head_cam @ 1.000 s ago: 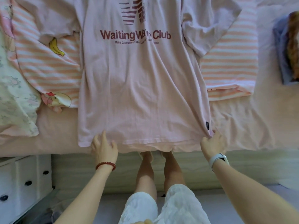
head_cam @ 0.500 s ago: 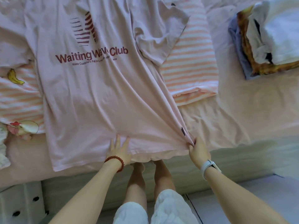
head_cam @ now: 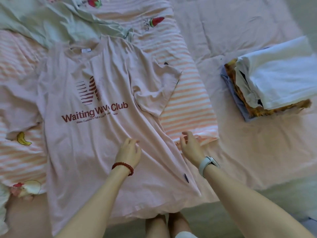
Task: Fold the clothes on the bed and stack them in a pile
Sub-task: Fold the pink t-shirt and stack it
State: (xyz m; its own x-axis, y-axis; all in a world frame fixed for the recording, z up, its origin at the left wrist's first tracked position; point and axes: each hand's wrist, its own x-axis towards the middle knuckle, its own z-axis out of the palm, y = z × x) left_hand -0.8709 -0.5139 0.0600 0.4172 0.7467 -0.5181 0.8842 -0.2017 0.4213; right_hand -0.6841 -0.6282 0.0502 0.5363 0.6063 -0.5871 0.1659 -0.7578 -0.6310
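Head view: pink T-shirt (head_cam: 103,134) spread flat on bed (head_cam: 257,152), printed "Waiting Wave Club", smaller line beneath partly creased. Left hand (head_cam: 128,153) over shirt's middle, fingers loosely curled, holding nothing. Right hand (head_cam: 191,146) at shirt's right edge, relaxed, empty. Folded pile (head_cam: 274,79) well apart, right.

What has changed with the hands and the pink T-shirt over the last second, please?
Both hands have let go of the hem and moved up the pink T-shirt. The left hand now hovers over its middle with loosely curled fingers, and the right hand is at its right edge, holding nothing. The shirt still lies spread face up, unfolded, and the folded pile stays at the right.
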